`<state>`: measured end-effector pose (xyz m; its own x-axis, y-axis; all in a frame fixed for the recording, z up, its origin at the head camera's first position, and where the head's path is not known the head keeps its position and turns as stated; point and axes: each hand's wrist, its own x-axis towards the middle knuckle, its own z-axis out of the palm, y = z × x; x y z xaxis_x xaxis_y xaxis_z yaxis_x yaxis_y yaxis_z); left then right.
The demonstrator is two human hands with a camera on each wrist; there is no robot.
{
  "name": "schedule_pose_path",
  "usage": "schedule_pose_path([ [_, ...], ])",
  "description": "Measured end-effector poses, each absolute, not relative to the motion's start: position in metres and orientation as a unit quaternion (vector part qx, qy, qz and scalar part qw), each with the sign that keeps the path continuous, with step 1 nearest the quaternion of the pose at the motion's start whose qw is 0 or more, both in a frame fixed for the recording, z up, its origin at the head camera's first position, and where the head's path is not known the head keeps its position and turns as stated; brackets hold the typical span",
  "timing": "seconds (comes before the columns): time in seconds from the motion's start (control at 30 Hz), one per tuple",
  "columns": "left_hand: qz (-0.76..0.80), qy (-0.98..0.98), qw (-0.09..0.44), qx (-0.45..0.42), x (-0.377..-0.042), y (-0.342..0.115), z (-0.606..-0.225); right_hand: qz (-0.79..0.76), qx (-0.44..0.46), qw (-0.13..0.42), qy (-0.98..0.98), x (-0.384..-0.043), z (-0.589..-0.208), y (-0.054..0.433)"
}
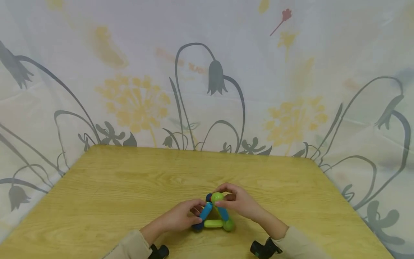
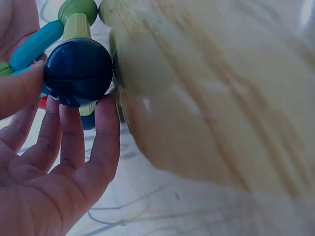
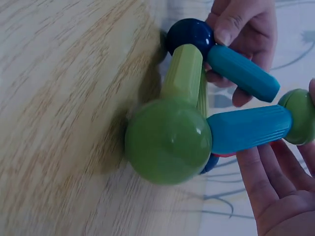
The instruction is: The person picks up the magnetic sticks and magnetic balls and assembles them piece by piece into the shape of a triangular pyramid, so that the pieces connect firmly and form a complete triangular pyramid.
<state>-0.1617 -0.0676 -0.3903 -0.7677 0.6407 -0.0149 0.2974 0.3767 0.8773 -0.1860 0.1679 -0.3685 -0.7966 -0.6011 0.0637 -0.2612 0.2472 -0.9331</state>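
Observation:
A magnetic ball-and-stick frame stands on the table, with a yellow-green stick (image 1: 213, 223) between a dark blue ball (image 2: 78, 73) and a lower green ball (image 3: 167, 142). My left hand (image 1: 182, 216) holds the dark blue ball, thumb on one side and fingers on the other. From that ball a blue stick (image 3: 243, 73) slants upward, its far end apart from the upper green ball in the right wrist view. My right hand (image 1: 240, 201) pinches this upper green ball (image 1: 217, 198), which sits atop a second blue stick (image 3: 251, 129). Behind, another dark blue ball (image 1: 208, 197) and a red piece (image 2: 43, 102) show partly.
The wood-grain table (image 1: 145, 176) reaches back to a flower-patterned cloth (image 1: 200, 108), which also hangs along both sides. Black wrist devices (image 1: 266, 249) are worn below both hands, by the beige sleeves (image 1: 127, 246).

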Motion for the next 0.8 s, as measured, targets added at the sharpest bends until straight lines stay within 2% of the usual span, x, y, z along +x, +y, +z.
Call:
schedule_pose_path([
  [0.43,0.485,0.808,0.186,0.28,-0.163,-0.066,-0.392,-0.54,-0.302,0.158,0.769,-0.185,-0.376,0.17],
  [0.8,0.466,0.821,0.17,0.282,-0.162,-0.065,-0.389,-0.497,-0.308,0.158,0.796,-0.177,-0.383,0.182],
])
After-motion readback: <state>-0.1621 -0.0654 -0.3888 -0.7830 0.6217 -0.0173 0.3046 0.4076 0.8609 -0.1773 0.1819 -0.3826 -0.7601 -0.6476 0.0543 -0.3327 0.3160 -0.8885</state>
